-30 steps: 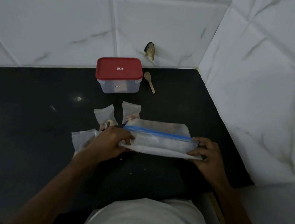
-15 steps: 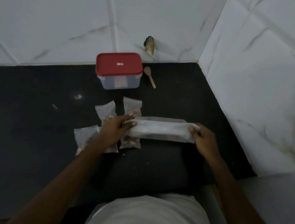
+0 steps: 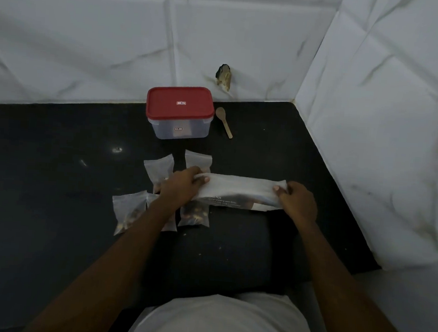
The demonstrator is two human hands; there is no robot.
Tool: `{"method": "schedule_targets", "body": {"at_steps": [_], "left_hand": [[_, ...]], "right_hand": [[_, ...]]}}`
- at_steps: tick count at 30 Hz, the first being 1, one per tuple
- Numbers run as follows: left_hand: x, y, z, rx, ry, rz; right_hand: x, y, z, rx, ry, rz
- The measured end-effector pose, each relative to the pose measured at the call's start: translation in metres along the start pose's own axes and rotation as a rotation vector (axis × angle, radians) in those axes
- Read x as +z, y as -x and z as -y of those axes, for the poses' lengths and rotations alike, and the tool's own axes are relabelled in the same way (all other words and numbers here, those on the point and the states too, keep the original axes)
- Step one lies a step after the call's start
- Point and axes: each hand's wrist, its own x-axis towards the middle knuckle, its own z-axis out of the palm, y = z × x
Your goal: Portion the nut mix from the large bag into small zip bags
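Filling most of the view: one black counter [image 3: 54, 179], closed at the back and on the right by two white tiled walls [image 3: 91, 38] meeting in a corner. Widest open stretch of counter to the left of everything. A narrower band between the right hand and the right wall. One white shirt [image 3: 226, 323] at the bottom edge.

One large bag [image 3: 239, 191], folded into a long flat band, lying crosswise near the counter's middle, with print showing along its near edge. Resting on the counter or raised, cannot tell. Gripped at both ends: left hand [image 3: 182, 186] curled over the left end, right hand [image 3: 299, 202] pinching the right end with bent fingers.

One clear box [image 3: 180, 127] with one red lid [image 3: 180, 102], shut, near the back wall, apart from the bags.

Five small bags [image 3: 158, 170], clustered round the left hand: two behind it and three nearer, one of these mostly hidden beneath the left forearm. Nuts [image 3: 194, 213] visible in the nearer ones.

One wooden spoon [image 3: 224, 121] just right of the box, not touching it. One dark stub [image 3: 223, 77] on the back wall above the spoon.
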Motion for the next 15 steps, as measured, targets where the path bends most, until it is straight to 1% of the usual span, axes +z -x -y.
{"method": "schedule_targets", "body": {"at_steps": [2, 5, 7, 9, 11, 12, 13, 15], "left_hand": [[-0.001, 0.001, 0.000, -0.013, 0.022, 0.020], [-0.004, 0.000, 0.002, -0.014, 0.064, 0.044], [-0.005, 0.001, 0.000, 0.012, 0.037, 0.013], [-0.003, 0.003, -0.004, 0.082, -0.110, -0.116], [0.005, 0.008, -0.012, 0.189, -0.267, -0.278], [0.009, 0.011, -0.017, 0.237, -0.298, -0.319], [0.013, 0.014, -0.021, 0.276, -0.305, -0.326], [0.021, 0.015, -0.024, 0.333, -0.283, -0.278]], "right_hand": [[-0.002, 0.000, -0.003, 0.017, -0.085, 0.008], [-0.007, 0.009, -0.008, 0.018, -0.449, 0.033], [-0.006, 0.014, -0.010, -0.023, -0.546, 0.032], [0.000, 0.015, -0.012, -0.093, -0.467, -0.090], [0.008, 0.016, -0.008, -0.206, -0.217, -0.267], [0.012, 0.019, -0.003, -0.285, -0.081, -0.337], [0.015, 0.023, 0.005, -0.376, 0.029, -0.366], [0.024, 0.031, 0.022, -0.538, 0.197, -0.281]]}}
